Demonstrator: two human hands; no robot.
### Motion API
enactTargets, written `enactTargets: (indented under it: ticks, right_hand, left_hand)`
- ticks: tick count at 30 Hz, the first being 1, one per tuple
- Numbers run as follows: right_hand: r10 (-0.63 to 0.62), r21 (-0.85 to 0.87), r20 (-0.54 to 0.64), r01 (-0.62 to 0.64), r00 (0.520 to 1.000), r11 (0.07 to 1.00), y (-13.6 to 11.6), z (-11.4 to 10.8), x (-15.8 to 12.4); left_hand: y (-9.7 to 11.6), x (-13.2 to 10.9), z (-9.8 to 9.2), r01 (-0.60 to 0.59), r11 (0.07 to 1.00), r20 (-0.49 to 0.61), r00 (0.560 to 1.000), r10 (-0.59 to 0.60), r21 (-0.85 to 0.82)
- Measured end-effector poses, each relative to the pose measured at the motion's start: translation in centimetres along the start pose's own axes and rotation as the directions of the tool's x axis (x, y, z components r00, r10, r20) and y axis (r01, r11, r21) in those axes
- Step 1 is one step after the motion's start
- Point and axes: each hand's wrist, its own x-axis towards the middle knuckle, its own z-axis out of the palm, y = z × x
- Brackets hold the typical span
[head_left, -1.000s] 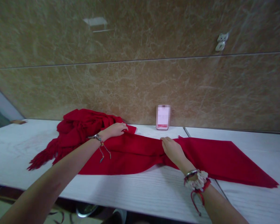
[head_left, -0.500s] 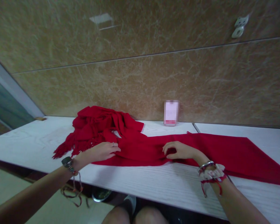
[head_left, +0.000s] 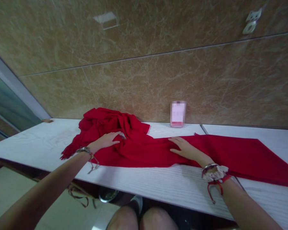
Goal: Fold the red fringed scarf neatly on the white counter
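A long red scarf (head_left: 230,153) lies along a white table (head_left: 172,188). Its right part is spread flat; its left end is bunched in a heap with a fringe hanging toward the table's left. My left hand (head_left: 107,140) rests flat on the cloth at the edge of the heap, fingers stretched out. My right hand (head_left: 185,148) lies flat on the middle of the scarf, fingers spread, palm down. Both wrists carry bracelets.
A small pink card (head_left: 178,114) stands against the brown marble wall (head_left: 144,70) behind the scarf. A seam (head_left: 204,129) divides the table top right of the card. My knees (head_left: 141,220) show below the table's near edge.
Both hands have moved away from me onto the scarf. The right hand, curled half a second ago, now lies flat. The left hand has shifted from the near edge up to the heap.
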Motion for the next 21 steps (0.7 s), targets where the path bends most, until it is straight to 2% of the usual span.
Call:
enactTargets:
  ticks: [2, 4, 8, 11, 15, 17, 18, 19, 21]
  right_hand:
    - [0.056, -0.087, 0.115, -0.046, 0.992, 0.995, 0.0, 0.3, -0.2]
    - [0.083, -0.141, 0.176, -0.059, 0.981, 0.988, -0.1, 0.3, -0.3]
    - [0.092, -0.16, 0.199, -0.06, 0.976, 0.985, -0.2, 0.1, -0.3]
    - [0.104, -0.151, 0.212, -0.072, 0.972, 0.986, -0.2, 0.0, -0.2]
    - [0.127, -0.15, 0.247, -0.092, 0.961, 0.985, -0.3, -0.1, -0.3]
    - [0.136, -0.15, 0.258, -0.1, 0.957, 0.984, -0.3, -0.1, -0.3]
    - [0.139, -0.15, 0.259, -0.102, 0.956, 0.983, -0.3, -0.1, -0.3]
    - [0.139, -0.149, 0.258, -0.103, 0.956, 0.983, -0.3, -0.2, -0.3]
    - [0.134, -0.143, 0.252, -0.1, 0.958, 0.985, -0.3, -0.2, -0.3]
  left_hand:
    - [-0.2, 0.1, 0.1, 0.032, 0.998, 0.076, 0.996, -0.036, 0.056]
    - [-0.3, 0.0, -0.4, 0.069, 0.993, 0.074, 0.994, -0.077, 0.096]
    - [-0.9, -1.2, -2.9, 0.087, 0.963, 0.004, 0.996, -0.091, 0.255]
    - [-1.0, -3.2, -4.2, 0.126, 0.919, 0.009, 0.99, -0.139, 0.374]
    - [-0.3, -6.0, -3.5, 0.127, 0.905, 0.135, 0.971, -0.197, 0.406]
    - [0.2, -6.6, -2.8, 0.098, 0.918, 0.225, 0.954, -0.196, 0.385]
    - [0.4, -6.5, -2.6, 0.104, 0.921, 0.234, 0.951, -0.204, 0.376]
    - [0.5, -6.2, -2.6, 0.126, 0.921, 0.212, 0.953, -0.215, 0.368]
    - [0.5, -5.0, -2.9, 0.192, 0.92, 0.083, 0.969, -0.233, 0.341]
